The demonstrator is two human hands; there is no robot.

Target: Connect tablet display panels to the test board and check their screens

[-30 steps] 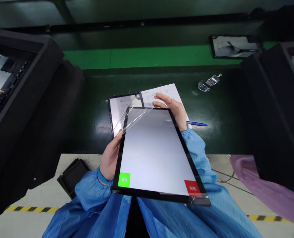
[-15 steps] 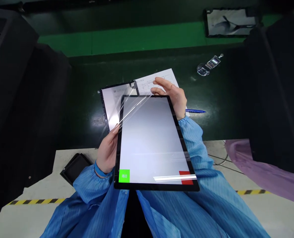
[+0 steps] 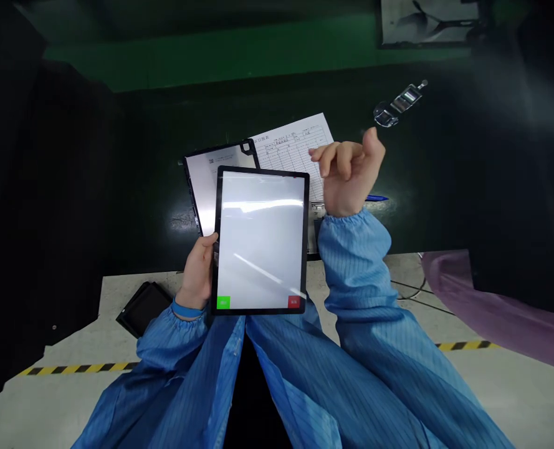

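My left hand (image 3: pixel 197 272) grips a tablet (image 3: pixel 260 243) by its left edge, the thumb at the front and the other fingers hidden behind. The tablet's lit screen is plain pale white, with a green box at the lower left and a red one at the lower right; light streaks reflect on it. Right of the tablet, apart from it, my right hand (image 3: pixel 346 181) is turned palm up over a printed form (image 3: pixel 286 148). Its fingers are loosely bent and apart, with nothing visible in them. Under the tablet's upper left lies a flat silvery panel (image 3: pixel 211 193) with a black frame.
A blue pen (image 3: pixel 377 198) lies beside my right wrist. Farther back on the dark bench (image 3: pixel 141 137) is a clear folding magnifier (image 3: pixel 398 104). Black dark-screened devices (image 3: pixel 146 308) sit below at the left. A pink sleeve (image 3: pixel 487 312) shows at the right.
My right hand has left the tablet's upper right edge and turned palm up, farther right. The tablet appears smaller and more upright. A clear film seen across its top left corner no longer shows there.
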